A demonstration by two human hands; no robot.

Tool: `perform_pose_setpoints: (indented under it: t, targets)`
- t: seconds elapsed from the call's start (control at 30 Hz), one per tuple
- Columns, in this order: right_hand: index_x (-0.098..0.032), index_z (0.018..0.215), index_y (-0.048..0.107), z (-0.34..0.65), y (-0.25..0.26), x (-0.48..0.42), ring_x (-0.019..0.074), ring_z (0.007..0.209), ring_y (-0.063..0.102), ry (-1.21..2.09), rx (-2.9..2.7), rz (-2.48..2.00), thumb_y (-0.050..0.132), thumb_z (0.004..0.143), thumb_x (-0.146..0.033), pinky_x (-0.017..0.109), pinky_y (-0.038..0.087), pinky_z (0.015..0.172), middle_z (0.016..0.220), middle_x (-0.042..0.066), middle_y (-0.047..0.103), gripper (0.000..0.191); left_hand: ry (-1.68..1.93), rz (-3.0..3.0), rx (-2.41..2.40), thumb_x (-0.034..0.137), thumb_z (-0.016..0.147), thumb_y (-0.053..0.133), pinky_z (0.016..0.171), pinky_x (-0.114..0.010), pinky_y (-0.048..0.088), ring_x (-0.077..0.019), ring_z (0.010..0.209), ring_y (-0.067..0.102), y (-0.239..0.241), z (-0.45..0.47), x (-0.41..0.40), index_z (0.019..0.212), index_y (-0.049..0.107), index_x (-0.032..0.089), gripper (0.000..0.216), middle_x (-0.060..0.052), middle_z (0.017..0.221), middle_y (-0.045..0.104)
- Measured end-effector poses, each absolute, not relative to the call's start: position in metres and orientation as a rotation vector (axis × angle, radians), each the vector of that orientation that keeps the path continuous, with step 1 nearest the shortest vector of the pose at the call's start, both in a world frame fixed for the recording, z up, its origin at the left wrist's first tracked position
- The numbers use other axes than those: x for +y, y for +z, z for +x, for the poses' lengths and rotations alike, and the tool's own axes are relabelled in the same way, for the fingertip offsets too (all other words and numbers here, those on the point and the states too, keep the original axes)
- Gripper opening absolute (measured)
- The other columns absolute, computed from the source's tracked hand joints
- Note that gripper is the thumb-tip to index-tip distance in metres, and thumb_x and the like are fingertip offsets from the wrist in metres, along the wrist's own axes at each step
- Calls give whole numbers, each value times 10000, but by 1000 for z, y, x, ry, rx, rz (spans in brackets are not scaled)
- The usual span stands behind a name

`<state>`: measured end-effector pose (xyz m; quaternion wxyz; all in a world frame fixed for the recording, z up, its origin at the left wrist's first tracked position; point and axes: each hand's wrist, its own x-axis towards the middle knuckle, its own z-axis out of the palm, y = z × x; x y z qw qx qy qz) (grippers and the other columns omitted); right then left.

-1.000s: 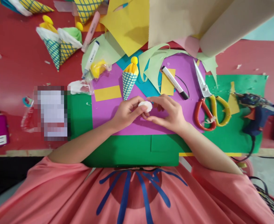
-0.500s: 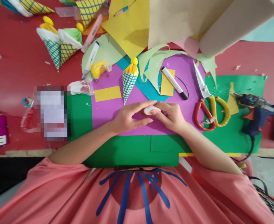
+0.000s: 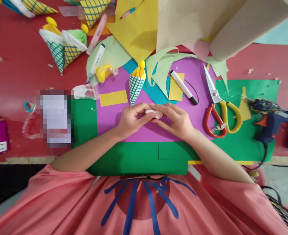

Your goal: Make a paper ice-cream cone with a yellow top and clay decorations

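Observation:
A small white lump of modelling clay (image 3: 151, 112) is pinched by my left hand (image 3: 132, 120), its thumb pressed on the near side. Part of the lump is hidden by the fingers. Around its right side curves my right hand (image 3: 177, 120), fingers and thumb apart, the fingertips close to those of the left. Just beyond the hands lies a small blue-checked paper cone (image 3: 136, 87) with a yellow top and a yellow ball. Under both hands is a purple sheet (image 3: 114, 124). To the left lie a yellow strip (image 3: 113, 98) and a packet of white clay (image 3: 84, 91).
Scissors (image 3: 216, 98) and a glue gun (image 3: 268, 124) lie on the right. A marker (image 3: 184, 88) rests on yellow paper. Further back are a packet of yellow clay (image 3: 104, 72), several finished cones (image 3: 74, 45) and a large paper roll (image 3: 247, 29). A blurred-out phone-like rectangle (image 3: 56, 119) lies left.
The white clay has passed from my right hand's pinch to my left hand, shifting slightly left. My left fingers have closed on it, while my right fingers have spread apart.

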<state>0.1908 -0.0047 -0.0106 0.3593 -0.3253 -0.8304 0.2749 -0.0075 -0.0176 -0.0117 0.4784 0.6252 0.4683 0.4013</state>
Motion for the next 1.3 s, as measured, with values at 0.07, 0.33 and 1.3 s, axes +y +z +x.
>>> perform_pose_setpoints:
  t: [0.07,0.33,1.3]
  targets:
    - [-221,1215,651,191,-10,-5,161,755,669,710,-2074,-815,629,940,-319,283,553,660,894,55,724,292,993,1533,1113,522,870,655,617,-181,548,-116,699,702,-12,-8,-18,895,715,170,358,-23,788,756]
    - [-198,922,748,191,-3,-2,118,649,656,961,-1784,-989,702,889,-346,242,511,581,810,24,768,158,1158,1848,985,322,839,745,823,-224,612,-153,945,756,-13,-7,-16,1333,583,237,526,-52,1112,770]
    - [-213,1168,584,191,-13,-1,130,755,657,726,-1957,-881,688,898,-272,261,568,652,954,37,710,295,1100,1314,1111,415,838,733,684,-184,614,-136,790,770,-13,-5,-13,968,700,171,278,-39,888,790]
